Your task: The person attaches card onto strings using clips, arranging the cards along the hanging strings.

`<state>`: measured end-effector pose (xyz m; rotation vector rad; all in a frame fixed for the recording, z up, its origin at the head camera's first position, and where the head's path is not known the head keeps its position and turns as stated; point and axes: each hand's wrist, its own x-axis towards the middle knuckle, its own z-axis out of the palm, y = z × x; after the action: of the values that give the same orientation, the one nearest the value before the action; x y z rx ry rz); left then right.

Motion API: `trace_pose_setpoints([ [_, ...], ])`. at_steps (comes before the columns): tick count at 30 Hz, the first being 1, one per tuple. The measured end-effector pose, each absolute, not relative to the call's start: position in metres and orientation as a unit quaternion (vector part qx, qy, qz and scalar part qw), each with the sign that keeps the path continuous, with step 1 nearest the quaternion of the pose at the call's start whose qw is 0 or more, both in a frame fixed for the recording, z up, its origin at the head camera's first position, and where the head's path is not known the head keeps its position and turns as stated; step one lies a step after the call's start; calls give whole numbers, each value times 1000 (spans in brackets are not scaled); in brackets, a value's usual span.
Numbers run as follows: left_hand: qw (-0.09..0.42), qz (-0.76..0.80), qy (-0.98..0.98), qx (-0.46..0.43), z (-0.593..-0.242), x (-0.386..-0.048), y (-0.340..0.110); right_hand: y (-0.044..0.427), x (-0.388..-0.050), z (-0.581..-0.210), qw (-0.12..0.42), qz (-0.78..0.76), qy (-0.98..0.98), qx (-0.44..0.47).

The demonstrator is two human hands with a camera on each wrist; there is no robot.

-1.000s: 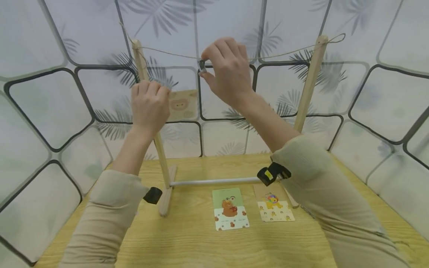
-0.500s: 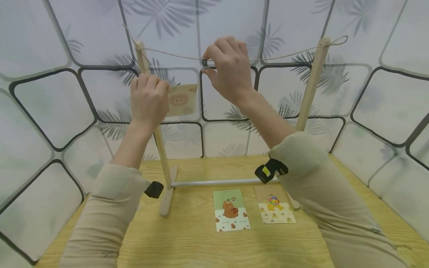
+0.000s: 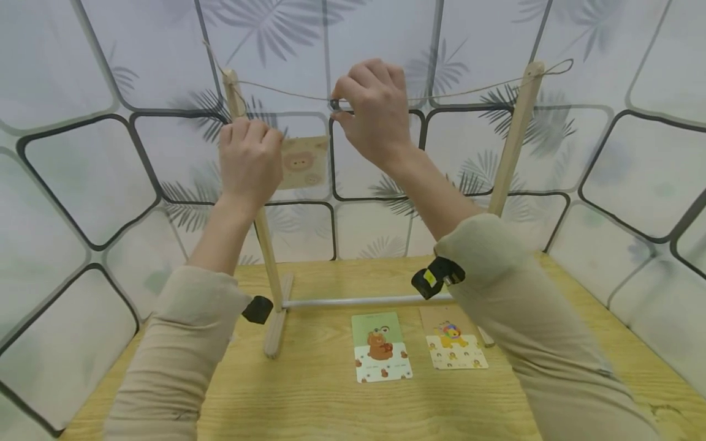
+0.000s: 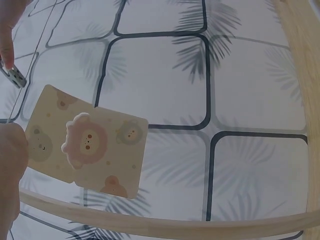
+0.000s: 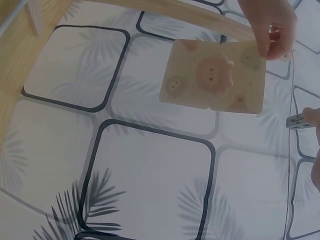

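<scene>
My left hand (image 3: 250, 162) pinches a cream card (image 3: 305, 162) by its edge, below the twine (image 3: 281, 92). In the left wrist view the card (image 4: 87, 142) shows a pink cartoon animal face with smaller animals around it. My right hand (image 3: 375, 113) pinches a small grey clip (image 3: 334, 104) between thumb and fingers, at the middle of the twine. The clip (image 5: 296, 121) meets the twine (image 5: 289, 175) in the right wrist view; whether it bites the twine I cannot tell. Card and clip are apart.
A wooden frame with a left post (image 3: 267, 257) and a right post (image 3: 515, 131) carries the twine. A white rod (image 3: 358, 302) joins its feet. On the wooden table (image 3: 309, 404) lie a green bear card (image 3: 380, 346) and a tan lion card (image 3: 453, 338).
My left hand has risen slightly with the cream card. The right hand stays by the twine, still pinching the clip, which has turned a little. Both table cards lie as before.
</scene>
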<state>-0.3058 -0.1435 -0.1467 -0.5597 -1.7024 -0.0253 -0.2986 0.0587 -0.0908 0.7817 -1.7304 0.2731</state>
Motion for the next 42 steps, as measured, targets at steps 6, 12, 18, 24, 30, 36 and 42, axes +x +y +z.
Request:
trace_pose_setpoints([
  [6, 613, -4, -751, -244, -145, -307, -141, 57, -301, -91, 570, 120, -746, 321],
  [12, 612, -7, -754, -239, -145, -309, -139, 54, -302, -89, 563, 119, -755, 313],
  [18, 617, -3, -750, -239, -146, -310, -138, 49, -306, -87, 551, 113, -769, 306],
  [24, 625, -2, -742, -240, -147, -310, -136, 46, -306, -88, 542, 104, -778, 300],
  [30, 632, 3, -736, -241, -147, -310, -135, 43, -305, -90, 546, 99, -772, 310],
  [36, 637, 2, -734, -234, -142, -312, -134, 40, -307, -91, 545, 95, -771, 315],
  [42, 641, -4, -735, -223, -133, -315, -132, 38, -306, -90, 540, 96, -774, 317],
])
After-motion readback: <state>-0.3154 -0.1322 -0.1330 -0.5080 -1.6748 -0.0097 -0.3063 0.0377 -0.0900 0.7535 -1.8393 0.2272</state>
